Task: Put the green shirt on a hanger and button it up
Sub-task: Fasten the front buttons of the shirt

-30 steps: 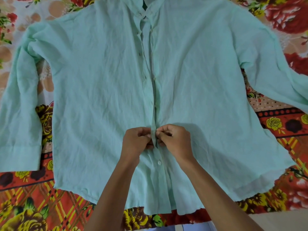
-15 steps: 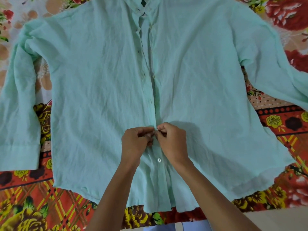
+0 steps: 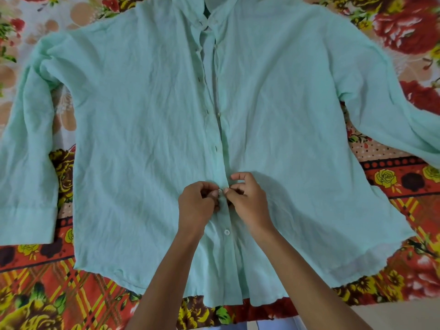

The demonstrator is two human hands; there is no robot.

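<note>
The pale green shirt [image 3: 142,129] lies flat and front-up on a flowered bedsheet, sleeves spread to both sides. My left hand [image 3: 196,206] and my right hand [image 3: 247,201] meet at the front placket in the lower middle, each pinching an edge of the cloth around a small white button [image 3: 220,191]. One fastened white button [image 3: 226,232] shows just below my hands. Above my hands the placket gapes a little, with several buttons and buttonholes showing up to the collar [image 3: 209,17]. No hanger shows in this view.
The red, orange and yellow flowered bedsheet [image 3: 47,294] covers the surface around the shirt. A pale strip of floor or bed edge [image 3: 392,315] runs along the bottom right.
My hands stayed at the same spot on the placket. A white button now shows between my fingertips, and my right index finger has lifted off the cloth.
</note>
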